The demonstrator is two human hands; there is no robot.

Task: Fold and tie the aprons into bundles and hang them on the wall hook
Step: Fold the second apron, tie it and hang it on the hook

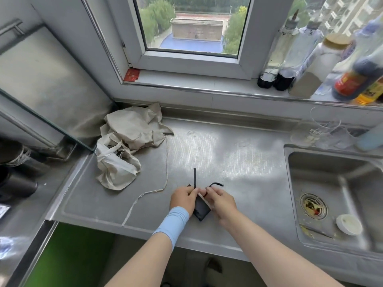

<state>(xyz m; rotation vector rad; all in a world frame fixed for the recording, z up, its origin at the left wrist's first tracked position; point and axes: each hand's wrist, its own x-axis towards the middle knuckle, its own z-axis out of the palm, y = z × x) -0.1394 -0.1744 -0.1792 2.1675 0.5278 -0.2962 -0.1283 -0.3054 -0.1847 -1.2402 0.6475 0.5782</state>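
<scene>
Both forearms reach up from the bottom edge, the left one wearing a light blue wrist sleeve [173, 223]. Left hand [183, 197] and right hand [220, 200] meet over a small black bundle [201, 208] lying on the steel counter [238, 162] near its front edge; a tan strip shows along the bundle's upper right side. Left fingers pinch a black strap [194, 176] that runs straight away from the bundle, toward the window. Right fingers pinch a second black strap end [216, 184], which curls in a short arc to the right. Both hands are closed on these ties, thumbs and fingertips nearly touching each other above the bundle. Well to the left, toward the counter's back corner, a crumpled beige apron [128, 141] lies in a loose heap, and its long pale cord [165, 162] trails forward across the counter, bending left near the left hand and ending close to the front lip. Right of the hands is a sink [352, 241] with a small white dish [349, 224] in it. Bottles [323, 65] stand on the sill [186, 81] under the window [192, 27].
</scene>
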